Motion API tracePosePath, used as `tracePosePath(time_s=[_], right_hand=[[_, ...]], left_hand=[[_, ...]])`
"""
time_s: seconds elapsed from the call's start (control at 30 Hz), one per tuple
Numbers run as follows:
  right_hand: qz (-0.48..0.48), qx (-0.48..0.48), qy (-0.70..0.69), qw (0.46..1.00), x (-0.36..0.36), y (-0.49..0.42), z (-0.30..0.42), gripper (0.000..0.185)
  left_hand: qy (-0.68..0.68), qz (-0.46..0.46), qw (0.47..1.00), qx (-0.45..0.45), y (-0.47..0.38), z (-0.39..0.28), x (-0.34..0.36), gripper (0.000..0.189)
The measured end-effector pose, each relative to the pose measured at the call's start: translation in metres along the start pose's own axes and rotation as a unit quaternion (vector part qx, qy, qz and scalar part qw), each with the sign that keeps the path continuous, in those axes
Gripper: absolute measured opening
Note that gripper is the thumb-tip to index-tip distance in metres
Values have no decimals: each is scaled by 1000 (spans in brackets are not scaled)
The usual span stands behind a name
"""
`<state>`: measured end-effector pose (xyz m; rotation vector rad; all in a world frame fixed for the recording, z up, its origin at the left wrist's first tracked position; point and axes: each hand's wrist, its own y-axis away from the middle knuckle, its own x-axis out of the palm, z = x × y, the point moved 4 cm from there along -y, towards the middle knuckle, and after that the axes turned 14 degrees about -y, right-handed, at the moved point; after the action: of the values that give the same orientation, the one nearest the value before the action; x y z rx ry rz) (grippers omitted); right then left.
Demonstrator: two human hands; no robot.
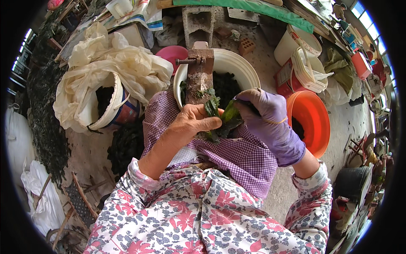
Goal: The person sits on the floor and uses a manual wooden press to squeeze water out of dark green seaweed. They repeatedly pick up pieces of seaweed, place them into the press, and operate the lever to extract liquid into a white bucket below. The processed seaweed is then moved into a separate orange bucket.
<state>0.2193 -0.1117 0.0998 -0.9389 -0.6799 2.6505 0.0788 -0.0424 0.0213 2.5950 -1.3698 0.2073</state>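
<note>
My bare left hand (193,120) pinches a wet, dark green leafy strip, seemingly seaweed (230,113), between thumb and fingers. The other side of the strip is gripped by my right hand (268,119), in a purple rubber glove with a band around it. Both hands are above my lap, at the near edge of a white bucket (250,71). Across that bucket lies a narrow brown board (193,81) with a bolt (185,61) at its far end; green scraps cling to it. Dark cut pieces (225,83) fill part of the bucket.
At the right stands an orange bucket (320,123) with dark matter inside. A bucket lined with cream plastic sheeting (117,60) is at the left, near a dark seaweed heap (127,146). Beyond are a pink basin (171,55), concrete block (198,23) and stacked pails (306,71).
</note>
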Motion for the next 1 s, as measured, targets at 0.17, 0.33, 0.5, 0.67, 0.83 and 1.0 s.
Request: tracePosePath(time_s=[0.17,0.33,0.5,0.67,0.83,1.0], right_hand=[[84,248,-82,962,-11,21,-25,18],[165,381,-347,841,-14,19,-25,43],[185,394,-364,823,12,26,-25,37],[165,167,-1,972,15,27,-16,16],[107,-45,236,965,14,33,16,14],[-31,22,-2,999,0,33,-4,13]], left_hand=[[-165,-70,983,21,-2,-9,-4,17],[-215,-51,973,63,-11,-26,20,14],[-332,-83,930,133,-15,-26,25,16],[-474,-165,851,156,-16,-32,26,19],[55,-169,984,-18,-36,9,-8,21],[218,-60,973,-39,-22,-4,14,29]])
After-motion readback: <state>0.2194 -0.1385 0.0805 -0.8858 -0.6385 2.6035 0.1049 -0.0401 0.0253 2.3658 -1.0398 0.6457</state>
